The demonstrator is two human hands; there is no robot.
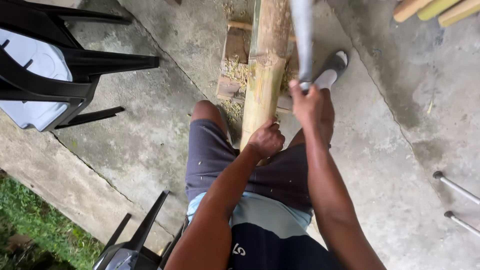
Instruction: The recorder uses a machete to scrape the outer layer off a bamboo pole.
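Left hand [266,140] wrapped tight round near end of thick bamboo pole [265,70]. Pole runs away from person, far part lying on wooden block [234,60] on concrete floor [150,130]. Right hand [306,100] closed round handle of long grey blade [302,35] (blurry), just right of pole. Foot in sandal [334,67] beside block. Black plastic chairs [45,65] far left. More bamboo poles [440,9] top right.
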